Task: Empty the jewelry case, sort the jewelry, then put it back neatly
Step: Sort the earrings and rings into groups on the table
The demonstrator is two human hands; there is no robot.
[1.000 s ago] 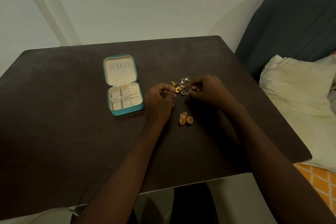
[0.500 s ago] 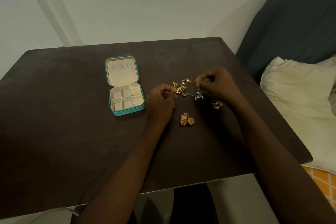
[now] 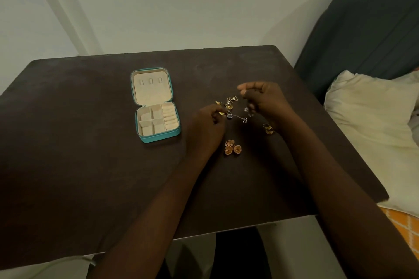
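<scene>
Nearby, pillow (image 3: pixel 371 124) beside table (image 3: pixel 79 154)

There is one view only, from a camera worn on the person's head, looking forward and down over the dark table (image 3: pixel 90 165) from its near edge, close enough that both forearms fill the foreground, with the pale wall (image 3: pixel 181 7) beyond and a pillow (image 3: pixel 371 124) at right.

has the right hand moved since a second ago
Yes. The right hand has drawn away from the jewelry pile, toward the table's right edge, pulling a silver piece out with it.
</scene>
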